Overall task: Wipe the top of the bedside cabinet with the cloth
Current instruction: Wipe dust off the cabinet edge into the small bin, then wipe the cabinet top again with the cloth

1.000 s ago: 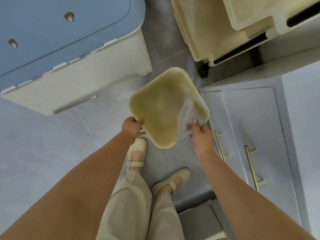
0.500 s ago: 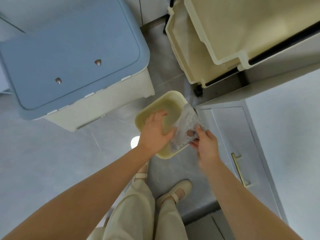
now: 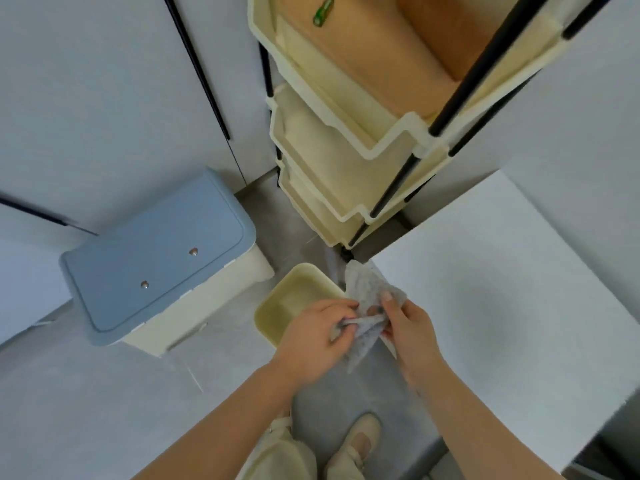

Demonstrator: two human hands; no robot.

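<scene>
At frame centre the cloth (image 3: 367,306) is bunched between our hands, near the yellow basin (image 3: 294,299), just left of the bedside cabinet top (image 3: 502,306). Fingers of the left hand (image 3: 311,344) curl round its lower fold; the right hand (image 3: 412,334) pinches the upper part. We judge we are gathering a pad before wiping

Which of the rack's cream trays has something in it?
The top tray; a brown box sits in it. What shows of the lower trays is bare cream.
</scene>
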